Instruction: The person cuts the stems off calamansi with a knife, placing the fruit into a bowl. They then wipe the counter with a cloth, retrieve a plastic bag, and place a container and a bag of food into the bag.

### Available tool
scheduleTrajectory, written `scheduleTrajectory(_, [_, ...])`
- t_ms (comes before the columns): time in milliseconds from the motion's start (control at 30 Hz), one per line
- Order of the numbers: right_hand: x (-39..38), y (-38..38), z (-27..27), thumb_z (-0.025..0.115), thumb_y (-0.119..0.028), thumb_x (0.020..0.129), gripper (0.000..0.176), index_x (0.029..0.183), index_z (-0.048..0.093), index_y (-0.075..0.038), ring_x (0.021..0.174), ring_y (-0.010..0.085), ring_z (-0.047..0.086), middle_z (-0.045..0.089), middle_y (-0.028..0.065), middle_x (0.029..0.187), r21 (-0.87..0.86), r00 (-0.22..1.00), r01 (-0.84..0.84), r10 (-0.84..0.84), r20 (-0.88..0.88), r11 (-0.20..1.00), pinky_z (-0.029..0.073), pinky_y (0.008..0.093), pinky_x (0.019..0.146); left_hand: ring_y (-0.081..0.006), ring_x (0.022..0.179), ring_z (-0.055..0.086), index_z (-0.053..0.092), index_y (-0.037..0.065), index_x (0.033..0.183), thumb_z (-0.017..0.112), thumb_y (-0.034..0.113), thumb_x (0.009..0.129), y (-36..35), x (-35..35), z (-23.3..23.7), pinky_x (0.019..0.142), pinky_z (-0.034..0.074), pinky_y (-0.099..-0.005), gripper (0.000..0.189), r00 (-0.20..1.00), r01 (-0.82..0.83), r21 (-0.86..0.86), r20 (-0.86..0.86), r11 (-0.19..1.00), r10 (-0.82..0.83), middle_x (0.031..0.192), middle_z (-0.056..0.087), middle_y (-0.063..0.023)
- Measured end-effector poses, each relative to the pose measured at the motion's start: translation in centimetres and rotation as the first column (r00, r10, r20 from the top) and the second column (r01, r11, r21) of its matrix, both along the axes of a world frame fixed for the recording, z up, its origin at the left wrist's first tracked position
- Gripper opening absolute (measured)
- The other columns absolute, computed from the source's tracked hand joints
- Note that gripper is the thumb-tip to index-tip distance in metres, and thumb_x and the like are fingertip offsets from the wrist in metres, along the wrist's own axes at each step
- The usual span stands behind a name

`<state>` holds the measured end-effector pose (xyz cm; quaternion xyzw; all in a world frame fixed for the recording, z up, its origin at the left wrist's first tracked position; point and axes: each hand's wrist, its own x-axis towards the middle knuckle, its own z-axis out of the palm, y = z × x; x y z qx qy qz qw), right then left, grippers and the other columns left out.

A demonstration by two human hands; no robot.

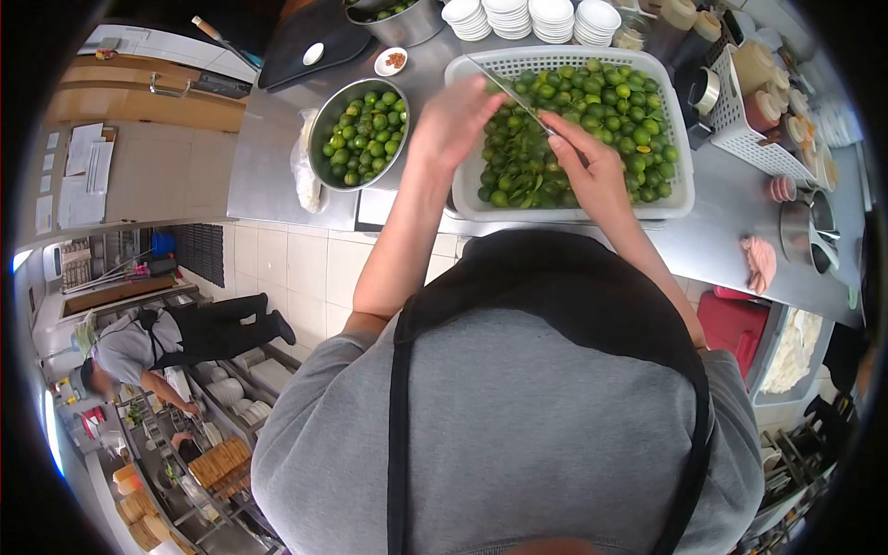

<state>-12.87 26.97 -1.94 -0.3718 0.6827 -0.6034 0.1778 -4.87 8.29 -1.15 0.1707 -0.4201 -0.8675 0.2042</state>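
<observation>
My right hand (595,166) is closed around the handle of a knife (520,105), whose blade slants up and to the left over a white perforated tub (683,176). Small green limes (601,100) fill the tub, with some loose leaves among them at its front. My left hand (455,122) is over the tub's left edge, fingers smeared by motion and reaching toward the blade. Whether it holds a lime I cannot tell. To its left stands a steel bowl (316,148) with more limes.
Stacked white dishes (507,18) stand behind the tub. A small dish (390,62) and black tray (314,57) lie at back left. Bottles in a white basket (740,125) and a pink cloth (759,264) are on the right. Another person (153,338) works at far left.
</observation>
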Motion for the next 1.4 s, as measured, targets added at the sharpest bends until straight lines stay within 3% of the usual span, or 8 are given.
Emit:
scheduleTrajectory(200, [-0.2,0.8,-1.3,0.054,-0.017,0.088,0.028,0.114,0.058,-0.008,0.091,0.0153,0.061,0.063,0.0087,0.106,0.068,0.997,-0.041,0.037,0.066,0.997,0.045,0.0257,0.079,-0.0210,0.094,0.056,0.060,-0.002,0.093,0.066,0.005,0.075,-5.4,3.3,1.5,0.087,0.044,-0.0354,0.020,0.953,-0.299,-0.202,-0.007,0.933,0.304,0.093,0.062,-0.0100])
scheduleTrajectory(267, [-0.5,0.9,-1.5,0.054,-0.017,0.088,0.028,0.114,0.058,-0.008,0.089,0.0145,0.061,0.064,0.0085,0.105,0.069,0.996,-0.032,0.026,0.083,0.997,0.045,0.0253,0.078,-0.0224,0.088,0.058,0.061,0.000,0.094,0.065,0.000,0.071,-6.2,4.4,2.2,0.079,0.047,-0.0362,0.023,0.784,-0.288,-0.756,0.166,0.588,0.598,0.091,0.063,-0.0088])
scheduleTrajectory(300, [-0.7,0.9,-1.6,0.054,-0.017,0.088,0.028,0.114,0.058,-0.009,0.086,0.0136,0.060,0.064,0.0081,0.104,0.073,0.997,-0.010,0.004,0.080,0.997,0.045,0.0248,0.077,-0.0247,0.080,0.060,0.064,0.005,0.091,0.064,0.001,0.069,-7.1,4.5,1.3,0.074,0.047,-0.0374,0.023,0.690,-0.127,-0.992,-0.087,0.003,0.718,0.088,0.064,-0.0110])
scheduleTrajectory(533, [-0.7,0.8,-1.4,0.054,-0.017,0.088,0.028,0.115,0.058,-0.009,0.081,0.0115,0.059,0.065,0.0070,0.103,0.061,0.996,-0.002,-0.003,0.085,0.998,0.044,0.0236,0.075,-0.0312,0.085,0.060,0.067,0.007,0.086,0.057,0.005,0.071,0.5,-0.8,-4.1,0.073,0.047,-0.0401,0.018,0.747,0.605,-0.793,0.531,-0.077,0.400,0.087,0.064,-0.0132])
scheduleTrajectory(733, [-1.1,1.6,-1.3,0.054,-0.016,0.088,0.028,0.115,0.057,-0.008,0.076,0.0070,0.055,0.064,0.0044,0.099,0.088,0.995,0.041,-0.048,0.082,0.995,0.043,0.0208,0.070,-0.0272,0.086,0.061,0.064,0.003,0.096,0.056,0.000,0.071,0.6,-2.9,-6.1,0.075,0.048,-0.0380,0.026,0.703,0.695,-0.693,0.596,-0.195,0.387,0.092,0.062,-0.0155])
scheduleTrajectory(867, [-1.2,1.6,-0.5,0.054,-0.014,0.088,0.028,0.115,0.057,-0.008,0.073,0.0049,0.051,0.063,0.0023,0.097,0.080,0.984,0.070,-0.082,0.158,0.994,0.042,0.0198,0.068,-0.0220,0.086,0.061,0.060,-0.001,0.103,0.057,-0.001,0.075,-0.6,-1.8,-2.4,0.077,0.049,-0.0323,0.029,0.905,0.291,-0.913,0.360,0.287,0.227,0.099,0.059,-0.0136])
scheduleTrajectory(933, [-1.0,1.3,-0.7,0.054,-0.013,0.088,0.028,0.115,0.057,-0.008,0.073,0.0050,0.051,0.063,0.0020,0.097,0.034,0.985,0.076,-0.081,0.151,0.997,0.042,0.0198,0.068,-0.0216,0.097,0.058,0.057,-0.003,0.109,0.055,0.000,0.080,-1.1,-1.2,-0.8,0.081,0.049,-0.0321,0.029,0.954,0.107,-0.376,0.299,0.920,0.011,0.100,0.057,-0.0097])
scheduleTrajectory(1400, [0.1,0.6,-1.2,0.052,-0.013,0.089,0.030,0.119,0.056,-0.008,0.073,0.0050,0.049,0.061,0.0022,0.103,0.011,0.999,-0.021,0.021,0.030,1.000,0.043,0.0203,0.065,-0.0176,0.084,0.061,0.056,-0.001,0.095,0.059,0.000,0.081,0.8,-0.4,0.4,0.082,0.049,-0.0332,0.014,0.987,-0.160,-0.316,-0.021,0.935,0.162,0.092,0.062,-0.0101])
